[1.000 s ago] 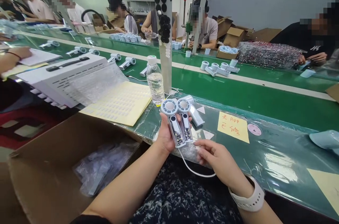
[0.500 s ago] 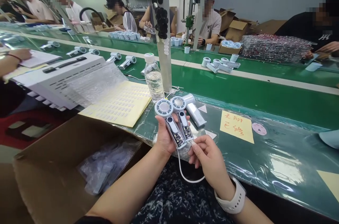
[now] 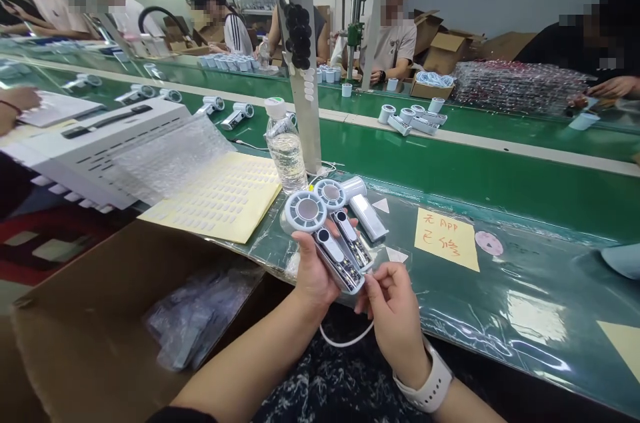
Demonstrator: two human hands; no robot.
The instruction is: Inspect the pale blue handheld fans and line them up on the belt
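Note:
My left hand (image 3: 314,278) is closed around two light-blue handheld fans, a nearer fan (image 3: 331,248) and a farther fan (image 3: 351,231), side by side with round heads up. Their handles lack covers, so the circuit boards show. At the lower ends of the handles, my right hand (image 3: 397,306) pinches the end of a white cable (image 3: 345,346), which loops below the fans. The plug is mostly hidden by the fingers; I cannot tell whether it sits in a port. Just beyond, a third fan (image 3: 369,218) with a closed handle lies on the table.
A water bottle (image 3: 287,156) and a metal post (image 3: 306,123) stand behind the fans. Left are a sticker sheet (image 3: 250,210), a white machine (image 3: 100,150) and a cardboard box (image 3: 75,316) of plastic bags. A handwritten note (image 3: 447,240) lies right. Co-workers sit across the green belt (image 3: 500,190).
Both fans have come slightly nearer to me, and the nearer one has shifted down relative to the other. My right hand has stayed at their lower ends. The view has shifted a little.

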